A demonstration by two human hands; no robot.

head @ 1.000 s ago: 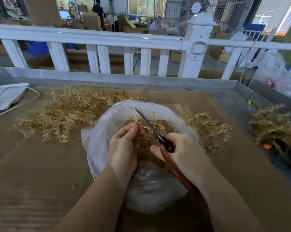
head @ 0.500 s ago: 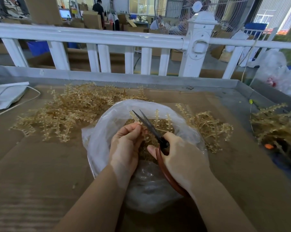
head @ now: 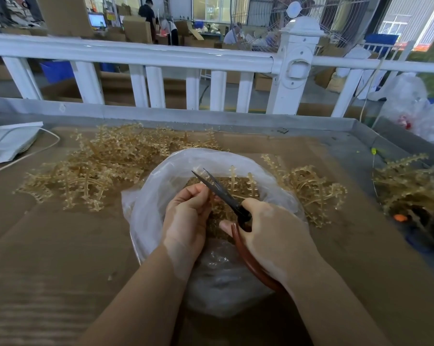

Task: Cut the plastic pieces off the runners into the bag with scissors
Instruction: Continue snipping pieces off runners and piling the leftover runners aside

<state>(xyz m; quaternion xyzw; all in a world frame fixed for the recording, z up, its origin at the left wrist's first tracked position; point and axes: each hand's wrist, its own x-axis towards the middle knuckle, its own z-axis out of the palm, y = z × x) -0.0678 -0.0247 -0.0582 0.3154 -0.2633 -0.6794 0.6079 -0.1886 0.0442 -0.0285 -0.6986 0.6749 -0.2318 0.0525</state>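
A clear plastic bag (head: pixel 146 213) lies open in front of me on the cardboard, with cut amber pieces inside. Over its mouth my left hand (head: pixel 186 221) pinches an amber runner (head: pixel 238 188) whose branches stick up behind the blades. My right hand (head: pixel 273 236) grips the red-brown handles of the scissors (head: pixel 226 196). The dark blades are parted in a narrow V, pointing up and left just above my left fingertips.
A big pile of amber runners (head: pixel 98 171) lies to the left behind the bag, a smaller heap (head: pixel 311 191) to its right, another heap (head: pixel 408 186) at the far right. A white fence (head: pixel 146 71) borders the table's metal back edge. A white bag (head: pixel 8 143) lies far left.
The scissor blades were shut a second ago and have opened into a V. My right hand has shifted slightly left toward my left hand, which keeps its pinch on the runner.
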